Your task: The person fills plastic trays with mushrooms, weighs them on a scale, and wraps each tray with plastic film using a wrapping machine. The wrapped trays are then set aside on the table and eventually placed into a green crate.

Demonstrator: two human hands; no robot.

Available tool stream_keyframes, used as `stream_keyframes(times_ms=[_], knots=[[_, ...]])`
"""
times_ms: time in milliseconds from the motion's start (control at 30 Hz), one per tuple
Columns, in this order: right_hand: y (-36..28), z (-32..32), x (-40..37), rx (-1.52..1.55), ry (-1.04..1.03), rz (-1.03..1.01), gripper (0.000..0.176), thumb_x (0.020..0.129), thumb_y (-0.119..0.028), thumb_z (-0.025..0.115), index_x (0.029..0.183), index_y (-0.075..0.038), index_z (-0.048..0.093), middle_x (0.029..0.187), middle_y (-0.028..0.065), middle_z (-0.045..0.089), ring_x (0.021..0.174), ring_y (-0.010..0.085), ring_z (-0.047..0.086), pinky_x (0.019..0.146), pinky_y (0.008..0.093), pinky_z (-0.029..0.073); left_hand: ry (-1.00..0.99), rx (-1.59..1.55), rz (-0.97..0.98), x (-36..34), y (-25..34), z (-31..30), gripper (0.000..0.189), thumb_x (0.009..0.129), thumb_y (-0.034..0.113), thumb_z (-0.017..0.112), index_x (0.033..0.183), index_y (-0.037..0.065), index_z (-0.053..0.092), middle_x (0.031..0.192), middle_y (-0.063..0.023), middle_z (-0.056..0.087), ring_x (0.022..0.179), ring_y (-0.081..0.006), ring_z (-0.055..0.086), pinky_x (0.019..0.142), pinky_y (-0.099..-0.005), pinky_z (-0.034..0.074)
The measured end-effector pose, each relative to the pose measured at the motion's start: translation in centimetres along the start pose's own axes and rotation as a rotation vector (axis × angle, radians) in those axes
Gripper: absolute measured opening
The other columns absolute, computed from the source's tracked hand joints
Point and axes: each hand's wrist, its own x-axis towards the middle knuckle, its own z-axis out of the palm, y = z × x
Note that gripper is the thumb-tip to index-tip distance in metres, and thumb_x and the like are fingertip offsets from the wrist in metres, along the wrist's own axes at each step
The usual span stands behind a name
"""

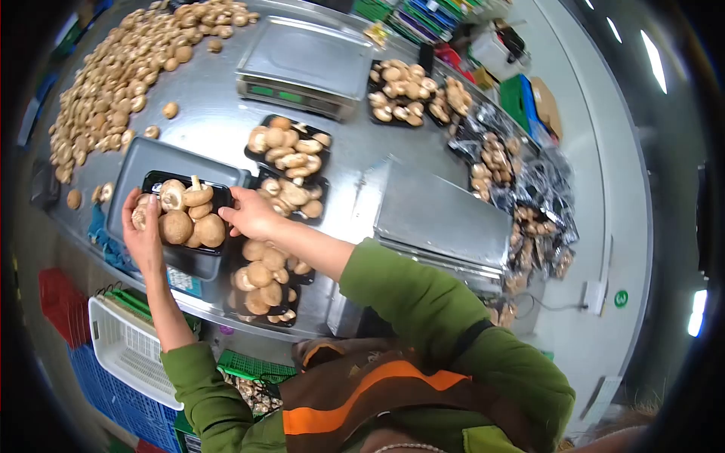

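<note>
A small black tray (220,198) filled with brown mushrooms (176,226) rests over a larger grey tray (125,175) on the left part of the metal table. At its left end is my left hand (143,238), thumb and fingers closed around a mushroom (139,217). My right hand (253,214) pinches the right rim of the black tray. Close by on the right stand more black trays of mushrooms, one (289,149) farther back, one (291,198) beside my right wrist and others (262,278) nearer me, partly under my forearm.
Loose mushrooms (113,90) form a large heap at the back left. A metal scale (302,60) stands behind the trays; another metal box-like unit (445,211) is on the right. Wrapped mushroom packs (536,189) line the right edge. Crates, including a white basket (128,347), sit below the table.
</note>
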Motion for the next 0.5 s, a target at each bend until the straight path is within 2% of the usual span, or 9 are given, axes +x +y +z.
stream_keyframes(times_ms=[100, 133, 167, 267, 367, 400, 433, 500], knots=[[1.2, -5.0, -3.8, 0.16, 0.052, -0.064, 0.015, 0.093, -0.015, 0.055, 0.1, -0.001, 0.055, 0.077, 0.0016, 0.057, 0.059, 0.0081, 0.052, 0.052, 0.0219, 0.047, -0.154, -0.165, -0.011, -3.3, 3.4, 3.7, 0.039, 0.095, 0.026, 0.054, 0.125, 0.0, 0.052, 0.124, -0.0099, 0.053, 0.112, -0.0164, 0.05, 0.097, -0.0286, 0.038], [0.9, -7.2, -5.9, 0.154, 0.085, -0.077, 0.016, 0.094, -0.017, 0.054, 0.098, -0.002, 0.056, 0.076, 0.0012, 0.056, 0.06, 0.0076, 0.053, 0.052, 0.0218, 0.046, -0.209, -0.028, -0.025, -4.6, 4.8, 5.3, 0.046, 0.099, 0.035, 0.041, 0.129, 0.001, 0.049, 0.128, -0.0109, 0.052, 0.12, -0.0194, 0.046, 0.104, -0.0318, 0.031], [0.6, -9.5, -8.2, 0.15, 0.13, -0.089, 0.018, 0.095, -0.019, 0.053, 0.095, -0.002, 0.057, 0.075, 0.0008, 0.056, 0.061, 0.0072, 0.053, 0.053, 0.0217, 0.046, -0.275, 0.0, -0.008, -5.8, 5.3, 7.0, 0.047, 0.1, 0.033, 0.035, 0.13, 0.0, 0.048, 0.131, -0.013, 0.049, 0.121, -0.0223, 0.046, 0.104, -0.033, 0.033], [2.8, -16.5, -13.9, 0.21, 0.345, -0.086, 0.023, 0.096, -0.025, 0.052, 0.09, -0.004, 0.059, 0.073, -0.0017, 0.055, 0.059, 0.0066, 0.05, 0.054, 0.0216, 0.045, -0.484, -0.146, -0.073, -11.3, 8.6, 13.6, 0.048, 0.1, 0.03, 0.03, 0.133, -0.001, 0.046, 0.134, -0.0151, 0.047, 0.125, -0.0242, 0.043, 0.106, -0.0345, 0.031], [5.3, -23.9, -19.9, 0.169, 0.512, -0.102, 0.023, 0.095, -0.026, 0.053, 0.096, -0.005, 0.063, 0.076, -0.0017, 0.058, 0.062, 0.0064, 0.052, 0.054, 0.0209, 0.044, -0.668, -0.062, 0.113, -15.8, 8.4, 20.2, 0.048, 0.1, 0.032, 0.034, 0.134, 0.0, 0.046, 0.136, -0.0159, 0.047, 0.128, -0.0255, 0.041, 0.107, -0.0348, 0.029], [5.7, -26.0, -22.1, 0.163, 0.587, -0.11, 0.023, 0.095, -0.025, 0.053, 0.091, -0.004, 0.062, 0.074, -0.0004, 0.057, 0.06, 0.0077, 0.051, 0.052, 0.0223, 0.044, -0.674, -0.009, 0.221, -17.3, 8.3, 22.6, 0.045, 0.099, 0.031, 0.038, 0.133, 0.002, 0.047, 0.134, -0.0156, 0.049, 0.124, -0.026, 0.044, 0.106, -0.0352, 0.03], [6.0, -27.8, -24.1, 0.157, 0.655, -0.121, 0.024, 0.094, -0.024, 0.053, 0.086, -0.002, 0.061, 0.072, 0.0009, 0.056, 0.059, 0.009, 0.051, 0.051, 0.0237, 0.043, -0.709, -0.038, 0.219, -19.1, 8.5, 24.7, 0.043, 0.098, 0.029, 0.043, 0.132, 0.003, 0.049, 0.131, -0.016, 0.051, 0.12, -0.0267, 0.047, 0.103, -0.0361, 0.033], [7.3, -31.8, -27.2, 0.243, 0.695, -0.049, 0.024, 0.093, -0.025, 0.054, 0.087, -0.003, 0.062, 0.072, 0.0011, 0.056, 0.061, 0.009, 0.051, 0.052, 0.023, 0.043, -0.789, -0.047, 0.255, -22.2, 10.4, 28.0, 0.043, 0.095, 0.029, 0.051, 0.13, 0.003, 0.05, 0.127, -0.0166, 0.053, 0.116, -0.0272, 0.048, 0.1, -0.0373, 0.035]])
